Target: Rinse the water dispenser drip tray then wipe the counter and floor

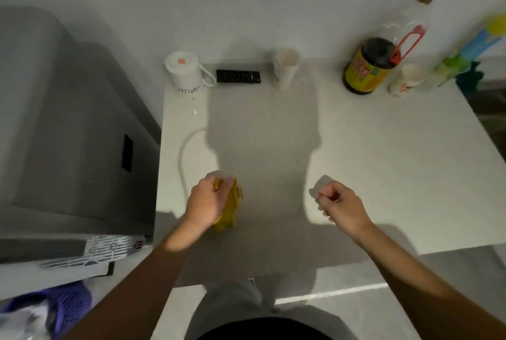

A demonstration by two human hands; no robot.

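My left hand (206,203) is closed around a crumpled yellow cloth (230,208), which rests on the white counter (356,164) near its front left part. To the right, my right hand (342,203) hovers just above the counter with its fingers curled in and nothing visible in them. The grey water dispenser (68,134) stands at the left, beside the counter. Its white slotted drip tray (109,249) sits at the dispenser's base. A curved wet streak (184,148) marks the counter near the left edge.
Along the back wall stand a white lidded mug (184,71), a black remote (238,76), a white cup (285,67), a dark sauce bottle (367,68), a small white bottle (405,79) and a green item (451,66). A purple basket (63,309) sits on the floor (356,298) at lower left.
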